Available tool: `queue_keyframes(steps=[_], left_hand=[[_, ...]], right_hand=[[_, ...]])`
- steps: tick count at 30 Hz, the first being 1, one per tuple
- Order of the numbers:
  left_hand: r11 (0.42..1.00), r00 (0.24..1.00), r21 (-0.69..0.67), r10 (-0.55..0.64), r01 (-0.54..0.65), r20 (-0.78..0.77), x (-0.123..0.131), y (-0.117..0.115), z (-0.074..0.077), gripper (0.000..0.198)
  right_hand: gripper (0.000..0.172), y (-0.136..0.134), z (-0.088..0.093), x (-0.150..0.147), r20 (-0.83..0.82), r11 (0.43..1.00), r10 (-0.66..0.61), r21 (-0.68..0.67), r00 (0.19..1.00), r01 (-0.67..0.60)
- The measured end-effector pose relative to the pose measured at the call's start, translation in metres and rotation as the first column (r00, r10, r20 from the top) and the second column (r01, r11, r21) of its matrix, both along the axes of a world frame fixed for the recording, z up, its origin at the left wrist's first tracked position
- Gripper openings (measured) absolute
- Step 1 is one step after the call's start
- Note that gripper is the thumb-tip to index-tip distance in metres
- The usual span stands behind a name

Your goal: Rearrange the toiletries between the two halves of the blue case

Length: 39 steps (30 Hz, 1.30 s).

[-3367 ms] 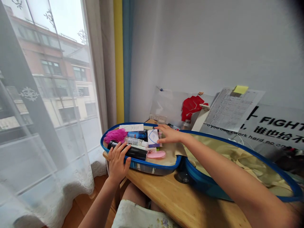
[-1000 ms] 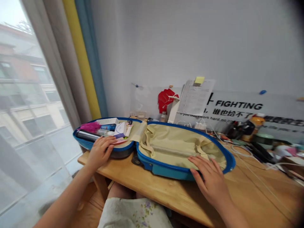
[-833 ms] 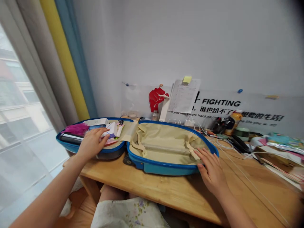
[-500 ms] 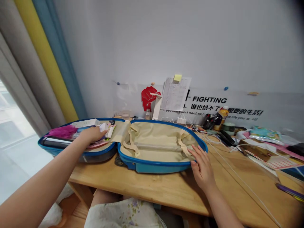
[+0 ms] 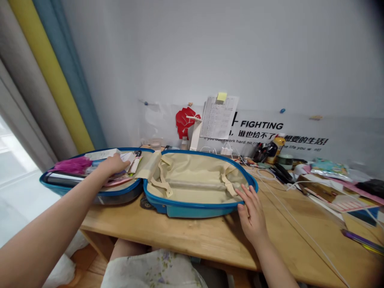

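Suitcase [image 5: 192, 209] lies open on the tabletop [image 5: 186, 237]; left hand [image 5: 112, 165] rests on toiletries [image 5: 72, 165] inside it, grip unclear; right hand [image 5: 252, 211], grip open, touches its rim.

One blue suitcase [image 5: 195, 208], open in two halves, on one wooden desk [image 5: 192, 236]. Two hands are in view: one left hand [image 5: 112, 165] and one right hand [image 5: 252, 212]. The right half has two cream straps [image 5: 162, 182] (one toward each end). The left half has one pink mesh pouf [image 5: 70, 165], one long white box [image 5: 102, 153] and smaller items too crowded to count. On the wall: one red fist cutout [image 5: 183, 120], one printed sheet [image 5: 218, 118] bearing one yellow sticky note [image 5: 222, 96], one lettered banner [image 5: 300, 134] and two blue pins [image 5: 282, 111].
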<state>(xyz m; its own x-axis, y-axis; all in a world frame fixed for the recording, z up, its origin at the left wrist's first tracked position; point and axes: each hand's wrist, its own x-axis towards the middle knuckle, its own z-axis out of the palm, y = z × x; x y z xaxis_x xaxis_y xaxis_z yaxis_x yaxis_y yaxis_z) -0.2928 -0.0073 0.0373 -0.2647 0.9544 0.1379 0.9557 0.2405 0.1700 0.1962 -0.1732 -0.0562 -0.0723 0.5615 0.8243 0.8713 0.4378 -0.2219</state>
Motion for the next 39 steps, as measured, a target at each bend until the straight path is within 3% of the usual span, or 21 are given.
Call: queue_keyframes(steps=[3,6,9,12,15,18,23,27,32,39], left_hand=[[0.998,0.998,0.018,0.062,-0.061,-0.024,0.009,-0.010,0.014,0.077],[0.992,0.999,0.120,-0.028,0.032,-0.036,0.028,-0.026,0.039,0.075],[0.942,0.958,0.183,-0.286,0.281,0.000,0.067,-0.045,0.061,0.074],[0.809,0.809,0.127,-0.584,0.574,0.066,0.123,-0.062,0.069,0.074],[0.676,0.681,-0.082,-0.729,0.732,0.075,0.187,-0.072,0.059,0.077],[0.567,0.607,-0.272,-0.789,0.777,0.089,0.246,-0.077,0.041,0.074],[0.493,0.573,-0.404,-0.813,0.770,0.099,0.305,-0.074,0.017,0.065],[0.491,0.580,-0.432,-0.809,0.756,0.096,0.322,-0.070,0.004,0.074],[0.497,0.577,-0.398,-0.810,0.771,0.104,0.326,-0.069,-0.009,0.081],[0.441,0.528,-0.397,-0.837,0.805,0.141,0.325,-0.064,-0.016,0.075]], right_hand=[[0.039,0.000,0.000,0.000,0.001,1.000,-0.001,-0.003,1.000,0.001],[0.039,0.000,-0.001,0.000,-0.004,1.000,0.003,-0.009,1.000,-0.003],[0.039,0.000,-0.001,-0.001,-0.017,1.000,0.003,0.001,1.000,-0.003],[0.039,0.000,0.000,-0.002,-0.024,1.000,0.006,0.011,1.000,-0.006],[0.038,-0.001,0.001,-0.002,-0.011,1.000,0.014,0.006,1.000,-0.013],[0.038,-0.002,0.002,-0.001,-0.006,1.000,0.008,-0.016,1.000,-0.008],[0.038,-0.003,0.002,-0.001,-0.005,1.000,0.018,-0.020,1.000,-0.018],[0.037,-0.004,0.001,-0.001,-0.007,1.000,0.023,-0.016,1.000,-0.023],[0.036,-0.004,0.000,0.000,0.006,1.000,0.022,-0.010,1.000,-0.022],[0.037,-0.005,-0.001,0.001,-0.011,0.999,0.020,-0.038,1.000,-0.020]])
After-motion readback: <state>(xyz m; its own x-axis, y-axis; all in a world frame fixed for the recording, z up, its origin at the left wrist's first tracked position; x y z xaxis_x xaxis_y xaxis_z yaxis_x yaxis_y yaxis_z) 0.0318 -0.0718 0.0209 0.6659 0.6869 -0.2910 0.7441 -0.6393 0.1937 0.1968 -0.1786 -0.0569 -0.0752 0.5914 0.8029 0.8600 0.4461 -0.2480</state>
